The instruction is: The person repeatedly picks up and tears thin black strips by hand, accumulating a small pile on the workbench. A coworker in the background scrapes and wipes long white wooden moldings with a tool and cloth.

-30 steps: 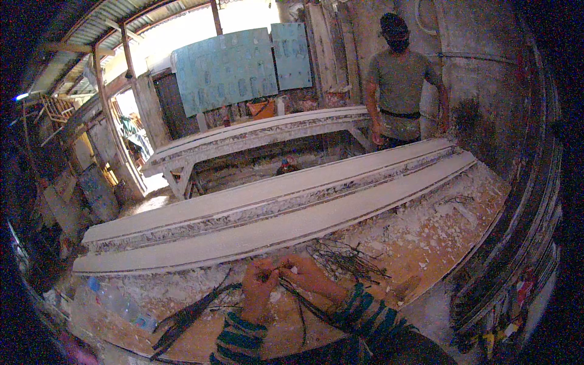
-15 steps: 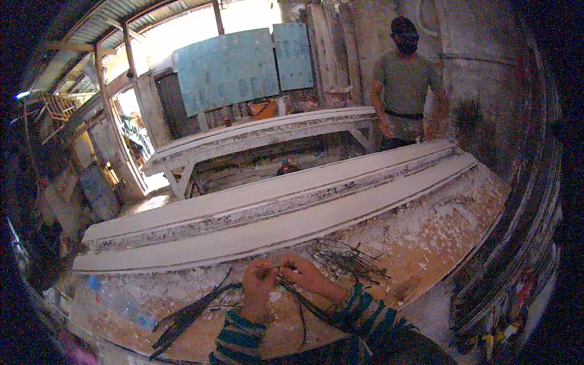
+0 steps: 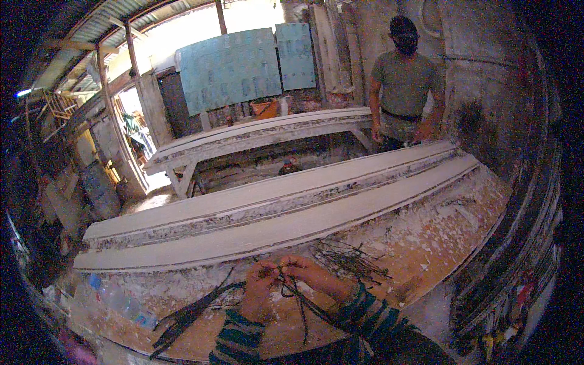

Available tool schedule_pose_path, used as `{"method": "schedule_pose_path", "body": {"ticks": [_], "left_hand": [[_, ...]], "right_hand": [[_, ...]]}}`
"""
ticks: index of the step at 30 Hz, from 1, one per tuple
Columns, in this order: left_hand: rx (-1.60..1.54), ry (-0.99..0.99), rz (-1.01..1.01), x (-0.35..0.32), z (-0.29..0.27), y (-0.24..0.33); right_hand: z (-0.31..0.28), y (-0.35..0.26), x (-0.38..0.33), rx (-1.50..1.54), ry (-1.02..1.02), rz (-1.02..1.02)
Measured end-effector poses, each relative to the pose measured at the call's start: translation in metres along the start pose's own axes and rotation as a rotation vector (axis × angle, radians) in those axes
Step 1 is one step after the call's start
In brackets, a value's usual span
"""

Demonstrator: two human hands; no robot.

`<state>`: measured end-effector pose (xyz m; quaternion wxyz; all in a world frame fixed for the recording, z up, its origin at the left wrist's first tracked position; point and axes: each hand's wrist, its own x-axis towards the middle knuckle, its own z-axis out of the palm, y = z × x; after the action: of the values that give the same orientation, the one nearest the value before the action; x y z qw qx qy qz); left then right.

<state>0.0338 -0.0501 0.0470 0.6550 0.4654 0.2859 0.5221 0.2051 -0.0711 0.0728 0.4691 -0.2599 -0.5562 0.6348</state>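
Both hands worked close together at the near edge of the surface [image 3: 462, 237]. The left hand [image 3: 260, 291] and the right hand [image 3: 311, 275] were each closed in a pinch on the same bundle of dark strands [image 3: 291, 291], which hung between them and fell toward the person. The bundle's long axis ran from the hands down and to the near left, where its loose tail [image 3: 188, 316] lay flat on the surface. The left hand was nearer to this tail. A second pile of dark strands [image 3: 350, 258] lay just to the right of the right hand, so that hand was nearer to it. Two long white mouldings [image 3: 286, 210] lay side by side behind the hands, left to right. One other person [image 3: 404, 85] stood at the far right.
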Motion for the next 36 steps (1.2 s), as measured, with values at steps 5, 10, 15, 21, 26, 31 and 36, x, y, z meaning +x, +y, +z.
{"method": "schedule_pose_path", "body": {"ticks": [5,10,15,21,26,31,36], "left_hand": [[0.135,-0.004,0.085,0.006,-0.003,-0.006],[0.273,0.041,0.255,0.004,0.001,-0.013],[0.203,0.085,0.177,0.009,-0.003,-0.018],[0.308,0.05,0.233,0.008,-0.009,-0.015],[0.361,0.029,0.258,0.008,-0.004,-0.011],[0.39,-0.015,0.168,0.004,-0.004,-0.003],[0.322,-0.092,0.176,0.005,-0.002,0.001]], "right_hand": [[-0.004,0.006,0.002,-0.04,0.104,-0.034],[-0.011,0.011,0.004,-0.209,0.224,-0.039],[-0.012,0.01,0.003,-0.231,0.234,-0.015],[-0.007,0.004,0.002,-0.296,0.238,0.005],[-0.008,0.002,0.002,-0.243,0.188,0.026],[-0.01,0.003,0.003,-0.264,0.15,-0.019],[-0.011,0.003,0.001,-0.247,0.113,-0.029]]}}
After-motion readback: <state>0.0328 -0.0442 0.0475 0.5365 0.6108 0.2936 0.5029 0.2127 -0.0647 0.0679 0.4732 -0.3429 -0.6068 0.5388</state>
